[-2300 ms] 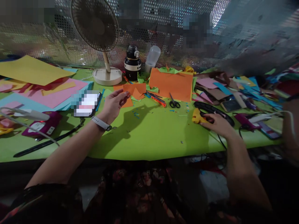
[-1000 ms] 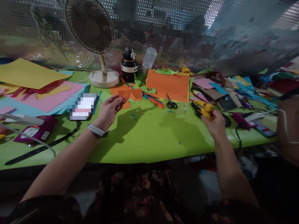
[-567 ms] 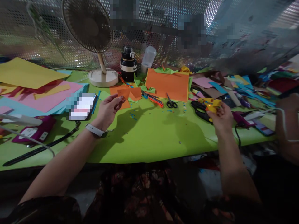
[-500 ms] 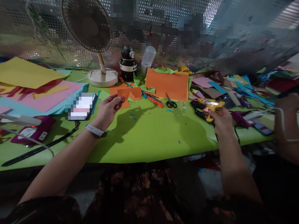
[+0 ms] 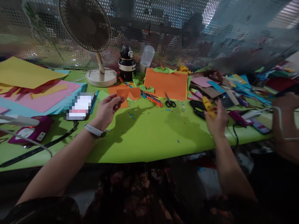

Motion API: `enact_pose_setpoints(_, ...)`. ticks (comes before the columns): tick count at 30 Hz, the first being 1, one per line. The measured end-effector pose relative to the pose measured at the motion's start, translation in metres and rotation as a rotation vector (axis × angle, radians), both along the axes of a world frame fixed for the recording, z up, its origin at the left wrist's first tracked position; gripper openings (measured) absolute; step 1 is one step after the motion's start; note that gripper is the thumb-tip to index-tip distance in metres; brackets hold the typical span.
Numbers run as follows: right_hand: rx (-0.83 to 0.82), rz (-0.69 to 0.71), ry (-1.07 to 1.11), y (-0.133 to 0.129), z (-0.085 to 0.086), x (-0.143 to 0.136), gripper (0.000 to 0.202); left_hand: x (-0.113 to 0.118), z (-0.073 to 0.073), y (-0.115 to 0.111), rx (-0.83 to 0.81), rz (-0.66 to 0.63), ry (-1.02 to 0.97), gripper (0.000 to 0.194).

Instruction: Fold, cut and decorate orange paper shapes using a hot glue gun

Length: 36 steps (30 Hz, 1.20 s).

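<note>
My left hand (image 5: 108, 109), with a white band at the wrist, pinches a small folded orange paper (image 5: 128, 92) above the green table (image 5: 149, 140). At the right, my right hand (image 5: 216, 119) has its fingers around a yellow tool (image 5: 209, 107), whose far side is turned out of sight. Black-handled scissors (image 5: 197, 109) lie just left of the tool. Between my hands are small scissors (image 5: 170, 102), an orange-red cutter (image 5: 154, 100) and a large orange sheet (image 5: 165, 83).
A fan (image 5: 101, 77), a black bottle (image 5: 127, 65) and a clear bottle (image 5: 147, 57) stand at the back. A phone (image 5: 80, 106) and coloured sheets (image 5: 25, 74) lie left. Paper scraps (image 5: 217, 85), a purple power block (image 5: 240, 117) and another person's arm (image 5: 283, 124) are at right.
My right hand has turned the yellow tool, which now stands more upright, and its fingers have shifted. My left hand keeps its pinch on the paper. The view has moved slightly.
</note>
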State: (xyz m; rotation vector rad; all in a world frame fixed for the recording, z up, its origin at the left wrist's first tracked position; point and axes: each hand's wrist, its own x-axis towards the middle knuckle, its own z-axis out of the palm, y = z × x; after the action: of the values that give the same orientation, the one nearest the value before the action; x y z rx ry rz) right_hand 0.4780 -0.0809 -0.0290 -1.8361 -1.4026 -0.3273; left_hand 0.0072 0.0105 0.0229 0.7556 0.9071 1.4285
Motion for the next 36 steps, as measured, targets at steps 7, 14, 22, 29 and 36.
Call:
enact_pose_setpoints(7,-0.412,0.005,-0.373,-0.005,-0.004,-0.007,0.055,0.000,0.000,0.000,0.003,0.006,-0.001,0.020)
enact_pose_setpoints(14,-0.445,-0.142,-0.408,0.016,0.011,-0.013,0.074,0.001,0.001,-0.002,-0.008,-0.004,0.021,0.019)
enact_pose_setpoints(22,-0.476,-0.125,-0.564,0.029,0.016,-0.028,0.063,-0.001,0.000,0.000,0.004,-0.002,0.011,0.018)
enact_pose_setpoints(29,-0.408,-0.114,-0.415,0.031,0.005,-0.021,0.067,0.000,0.000,-0.002,0.011,-0.012,-0.011,0.021)
enact_pose_setpoints(36,-0.319,-0.126,-0.303,0.034,0.011,-0.023,0.089,0.001,0.002,-0.004,0.006,-0.018,-0.018,0.021)
